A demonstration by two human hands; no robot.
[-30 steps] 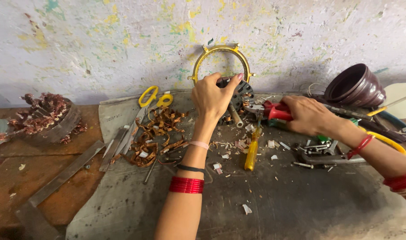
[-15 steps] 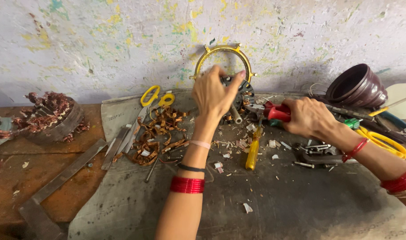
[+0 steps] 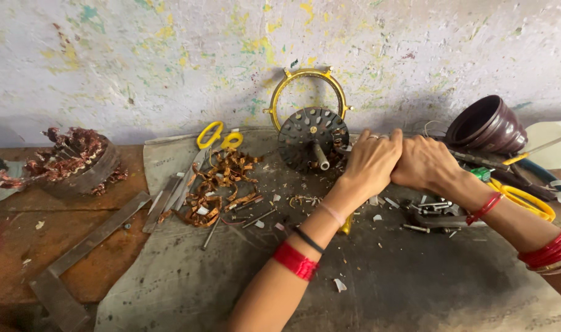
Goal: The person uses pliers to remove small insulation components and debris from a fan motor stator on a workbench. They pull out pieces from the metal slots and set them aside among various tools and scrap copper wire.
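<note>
My left hand [image 3: 371, 161] and my right hand [image 3: 425, 162] press together, fingers curled, just right of a dark round perforated motor disc [image 3: 305, 140] with a short shaft. The disc leans against a yellow ring frame [image 3: 279, 93] at the wall. The left fingers wrap over the right hand's knuckles. The red-handled pliers held by the right hand earlier are hidden under the hands. A yellow screwdriver handle [image 3: 347, 225] shows under my left wrist. Red bangles are on both wrists.
Yellow-handled scissors [image 3: 219, 136] and copper wire scraps [image 3: 222, 184] lie left of the disc. A stripped winding [image 3: 71, 160] sits far left and a steel square [image 3: 78, 258] lies on the wooden table [image 3: 22, 246]. Loose bolts [image 3: 428, 212], a maroon pot [image 3: 486, 126], a white cup [image 3: 554, 144] and a yellow-handled tool [image 3: 526, 200] are at right, on the grey mat [image 3: 415, 289].
My left hand left the disc and yellow ring and moved right to join the right hand. The red pliers handle no longer shows. The disc is now uncovered.
</note>
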